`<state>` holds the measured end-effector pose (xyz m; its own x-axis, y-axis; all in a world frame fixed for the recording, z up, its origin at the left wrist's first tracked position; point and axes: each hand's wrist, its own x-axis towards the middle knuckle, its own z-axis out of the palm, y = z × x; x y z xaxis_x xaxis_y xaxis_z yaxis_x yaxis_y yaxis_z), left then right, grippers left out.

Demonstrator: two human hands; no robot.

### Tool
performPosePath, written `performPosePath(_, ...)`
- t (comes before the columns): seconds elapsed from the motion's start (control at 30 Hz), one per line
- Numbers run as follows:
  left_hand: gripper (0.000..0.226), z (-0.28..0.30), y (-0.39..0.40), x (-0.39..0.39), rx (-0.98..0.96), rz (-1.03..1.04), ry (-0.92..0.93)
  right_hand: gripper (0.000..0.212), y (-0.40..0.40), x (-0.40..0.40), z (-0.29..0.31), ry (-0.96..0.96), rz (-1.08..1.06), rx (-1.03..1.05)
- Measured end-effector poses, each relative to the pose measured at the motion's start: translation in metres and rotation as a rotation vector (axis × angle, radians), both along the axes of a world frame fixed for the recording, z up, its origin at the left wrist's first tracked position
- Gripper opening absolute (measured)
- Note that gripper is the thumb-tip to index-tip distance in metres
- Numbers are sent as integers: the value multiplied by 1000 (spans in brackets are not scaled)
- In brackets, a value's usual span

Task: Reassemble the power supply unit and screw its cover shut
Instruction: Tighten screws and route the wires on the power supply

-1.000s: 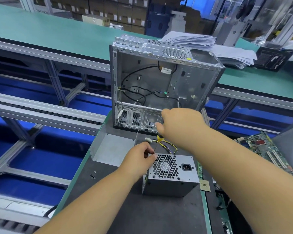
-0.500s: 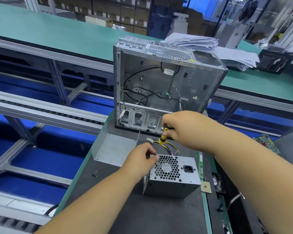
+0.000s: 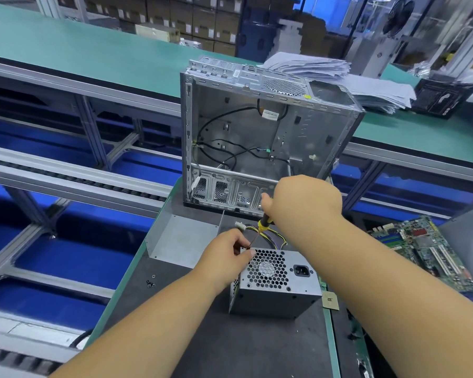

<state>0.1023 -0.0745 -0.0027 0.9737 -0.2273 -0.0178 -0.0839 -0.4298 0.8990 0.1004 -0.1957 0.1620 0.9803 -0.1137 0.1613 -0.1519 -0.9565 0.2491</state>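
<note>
Power supply unit [image 3: 276, 289] sits on the dark desk [image 3: 229, 347] near you, fan grille up. Your right grip [image 3: 303, 203] wraps a yellow-and-black screwdriver [image 3: 263, 224], shaft angled down to the unit's far-left corner, where your left grip [image 3: 227, 252] pinches at the tip. Loose screws [image 3: 150, 281] lie left; an open computer case [image 3: 262, 140] stands beyond.

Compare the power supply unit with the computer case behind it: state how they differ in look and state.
The power supply unit is a small closed box; the computer case is much larger, its side open and interior visible. The unit shows a honeycomb fan grille and a power socket; the case shows loose black cables and an almost bare interior. Both hands work at the unit's top corner with a screwdriver; nothing touches the case. Both are bare grey sheet metal on the same dark mat.
</note>
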Motion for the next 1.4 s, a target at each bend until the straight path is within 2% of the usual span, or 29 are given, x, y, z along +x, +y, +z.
performPosePath(0.1,14,-1,1,0,-1,-7,5,44,-1,1,-4,1,102,18)
performPosePath(0.23,14,0,2,-2,-8,0,22,20,-20,4,1,171,384,408)
performPosePath(0.33,12,1,2,-3,-6,-7,21,23,-25,1,1,187,554,481)
performPosePath(0.5,14,-1,3,-5,5,3,30,22,-30,-3,5,254,568,512)
performPosePath(0.77,21,-6,3,-3,-130,-7,155,18,-31,-3,4,237,489,710)
performPosePath(0.87,22,-6,2,-2,-163,-7,174,12,-24,0,-2,163,456,573)
performPosePath(0.97,22,-5,2,-3,-186,-8,171,27,-18,-2,-16,-30,370,408)
performPosePath(1.07,22,-4,2,-4,-193,-9,165,30,-14,-5,-28,-160,279,240)
performPosePath(1.17,22,-5,2,-4,-188,-8,165,32,-8,-3,-29,-193,200,152)
performPosePath(1.23,22,-4,2,-4,-193,-9,174,34,-5,-2,-30,-190,222,150)
performPosePath(1.3,21,-4,2,-4,-198,-12,185,26,-8,-1,-32,-121,288,380)
performPosePath(1.37,21,-4,2,-5,-214,-11,202,7,-17,-1,-29,57,309,813)
performPosePath(1.4,21,-3,1,-5,-225,-10,211,19,-20,-1,-28,135,332,994)
